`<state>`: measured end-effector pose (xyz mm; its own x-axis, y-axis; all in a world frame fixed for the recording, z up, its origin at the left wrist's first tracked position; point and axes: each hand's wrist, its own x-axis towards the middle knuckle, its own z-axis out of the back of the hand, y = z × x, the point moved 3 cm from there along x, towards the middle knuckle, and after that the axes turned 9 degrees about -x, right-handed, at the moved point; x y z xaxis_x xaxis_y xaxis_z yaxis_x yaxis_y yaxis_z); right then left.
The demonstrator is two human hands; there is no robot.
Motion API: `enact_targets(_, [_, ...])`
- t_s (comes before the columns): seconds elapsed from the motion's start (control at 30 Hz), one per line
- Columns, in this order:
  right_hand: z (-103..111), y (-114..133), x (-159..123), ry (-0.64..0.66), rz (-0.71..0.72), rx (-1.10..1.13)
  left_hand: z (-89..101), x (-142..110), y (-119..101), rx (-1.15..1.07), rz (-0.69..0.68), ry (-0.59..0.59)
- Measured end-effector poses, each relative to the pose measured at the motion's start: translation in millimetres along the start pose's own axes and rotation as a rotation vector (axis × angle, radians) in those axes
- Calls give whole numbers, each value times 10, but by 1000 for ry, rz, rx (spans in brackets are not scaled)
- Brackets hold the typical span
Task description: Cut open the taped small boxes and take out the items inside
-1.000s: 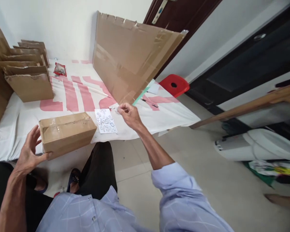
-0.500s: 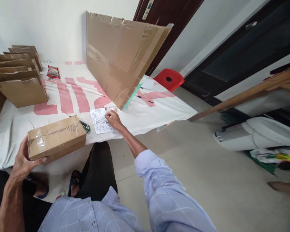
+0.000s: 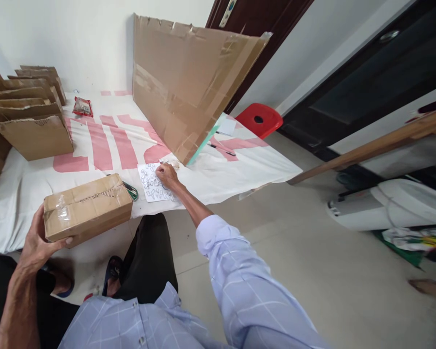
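My left hand (image 3: 38, 245) grips the left end of a taped cardboard box (image 3: 90, 206), its thumb along the lower front edge. The box rests at the table's near edge and juts over it slightly. My right hand (image 3: 168, 175) is over a white sheet (image 3: 148, 188) covered in small dark outlined shapes. Its fingers are pinched together, and whatever they may hold is too small to make out. A green utility knife (image 3: 131, 191) lies between the box and the sheet, partly hidden by the box. Something small and pale (image 3: 175, 164) sits just behind my right hand.
A large cardboard panel (image 3: 192, 82) leans upright behind my right hand. Cardboard pieces (image 3: 36, 138) stand at the left, near a red packet (image 3: 83, 106). A pen (image 3: 221, 149) lies right of the panel. Beyond the table are a red stool (image 3: 259, 120) and a wooden beam (image 3: 378, 140).
My right hand has shifted slightly to the left over the sheet, still pinched. The whole view has turned a little. My left hand keeps its hold on the box.
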<state>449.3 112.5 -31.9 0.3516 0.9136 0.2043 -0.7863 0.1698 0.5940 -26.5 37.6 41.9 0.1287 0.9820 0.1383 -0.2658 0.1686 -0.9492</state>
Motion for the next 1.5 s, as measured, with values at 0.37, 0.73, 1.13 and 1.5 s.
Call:
enact_targets(0.37, [-89, -56, 115, -2, 58, -54, -42, 66, 81, -98, 68, -26])
enact_targets(0.73, [-149, -24, 168, -24, 85, -151, -73, 28, 69, -165, -23, 48])
enact_targets(1.13, [-36, 540, -318, -121, 222, -48, 133, 6, 242, -103, -133, 83])
enact_targets(1.5, [125, 1447, -1047, -35, 605, 285, 106, 7, 30, 103, -196, 139])
